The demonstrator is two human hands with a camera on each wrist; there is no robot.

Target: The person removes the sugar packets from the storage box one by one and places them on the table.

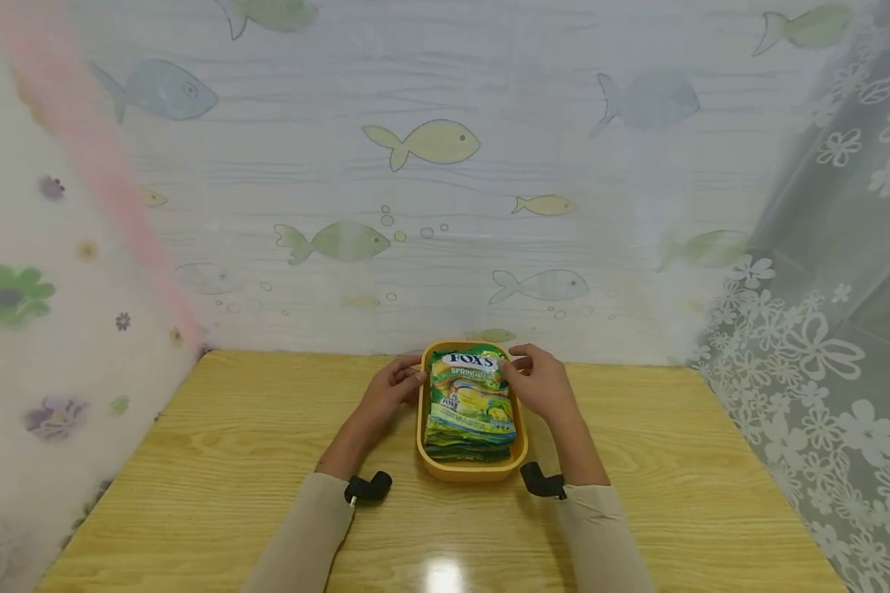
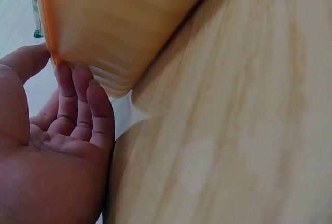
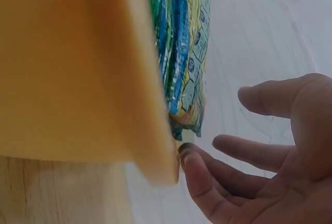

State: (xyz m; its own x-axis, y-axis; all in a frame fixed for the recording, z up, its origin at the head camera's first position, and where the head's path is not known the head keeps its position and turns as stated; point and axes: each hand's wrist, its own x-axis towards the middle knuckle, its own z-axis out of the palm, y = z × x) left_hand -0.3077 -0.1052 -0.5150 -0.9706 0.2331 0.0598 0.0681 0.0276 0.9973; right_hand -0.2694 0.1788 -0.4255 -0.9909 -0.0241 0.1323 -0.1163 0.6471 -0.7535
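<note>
A yellow plastic tub (image 1: 470, 473) stands on the wooden table, near its back edge. Inside lies a stack of green candy packets (image 1: 469, 403), the top one printed "FOX'S SPRING TEA". My left hand (image 1: 387, 397) grips the tub's left rim, thumb at the lip and fingertips curled beneath it, as the left wrist view shows. On the other side, my right hand (image 1: 545, 383) has its lower fingertips right at the rim. In the right wrist view its thumb (image 3: 270, 97) and index finger are spread apart beside the packets, with a gap between them.
The wooden table (image 1: 230, 461) extends around the tub. A fish-patterned curtain (image 1: 430, 247) hangs behind it, with flowered sheets (image 1: 59, 329) at the left and right. Black wrist-worn pieces (image 1: 371, 487) sit at both sleeve cuffs.
</note>
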